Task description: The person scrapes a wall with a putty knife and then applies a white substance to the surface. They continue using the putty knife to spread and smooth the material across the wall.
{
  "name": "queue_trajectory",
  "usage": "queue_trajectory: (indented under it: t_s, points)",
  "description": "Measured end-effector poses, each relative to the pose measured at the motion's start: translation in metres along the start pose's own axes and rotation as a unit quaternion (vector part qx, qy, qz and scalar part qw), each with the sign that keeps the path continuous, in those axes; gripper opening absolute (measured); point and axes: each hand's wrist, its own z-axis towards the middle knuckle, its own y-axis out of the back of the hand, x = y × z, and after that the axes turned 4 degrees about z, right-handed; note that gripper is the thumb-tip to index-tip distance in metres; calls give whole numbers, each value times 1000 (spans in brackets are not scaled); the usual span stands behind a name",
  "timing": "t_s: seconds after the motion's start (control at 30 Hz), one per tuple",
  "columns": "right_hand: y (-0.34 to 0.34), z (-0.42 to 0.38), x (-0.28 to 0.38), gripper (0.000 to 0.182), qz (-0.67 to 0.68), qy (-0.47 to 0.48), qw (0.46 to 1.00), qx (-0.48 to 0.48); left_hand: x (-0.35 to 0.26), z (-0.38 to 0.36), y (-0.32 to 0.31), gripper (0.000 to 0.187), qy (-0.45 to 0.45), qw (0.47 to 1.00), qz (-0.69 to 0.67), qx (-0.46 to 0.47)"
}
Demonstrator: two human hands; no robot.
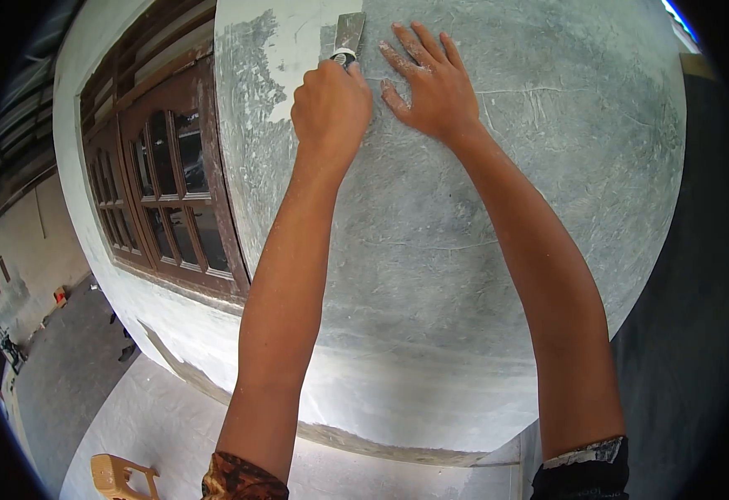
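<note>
My left hand (pixel 333 107) is closed around the handle of a putty knife (pixel 349 33), whose flat metal blade points upward against the wall (pixel 431 208). Just left of the blade, a patch of white coating (pixel 302 37) with a ragged edge meets the bare grey surface. My right hand (pixel 435 87) lies on the grey wall to the right of the knife, fingers spread, with white dust on the fingertips and thumb. Most of the knife's handle is hidden inside my left fist.
A brown wooden window (pixel 164 183) with glass panes is set in the wall on the left. On the pale floor below stands a tan plastic stool (pixel 114 477). A dark paved area (pixel 73 375) and another wall (pixel 27 242) lie farther left.
</note>
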Motion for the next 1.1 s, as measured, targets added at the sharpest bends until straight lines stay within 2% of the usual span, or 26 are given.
queue_trajectory:
  t_s: [0.07, 0.17, 0.3, 0.53, 0.7, 0.9, 1.1]
  points:
    - [0, 0, 0, 53, -3, -4, 1000, 0, 1, -10, 3, 38, -7, 1000, 22, -19]
    - [-2, -1, -1, 54, 0, 0, 1000, -4, 5, -26, 1, 39, 17, 999, 39, 4]
    - [0, -1, 0, 54, 3, -5, 1000, 7, -2, -8, 4, 38, -1, 999, 37, -10]
    - [-4, -2, -2, 51, 10, 12, 999, -31, 2, -20, -1, 38, 14, 999, 40, -8]
    - [-5, -1, -3, 51, 11, 13, 999, -33, -3, 5, 10, 38, -5, 1000, 30, 1]
    - [-5, -2, -3, 50, 12, 17, 999, -41, 9, -25, -2, 40, 26, 999, 41, -9]
    - [-4, -2, -1, 51, 13, 14, 999, -32, 5, 2, 2, 39, 0, 1000, 16, -21]
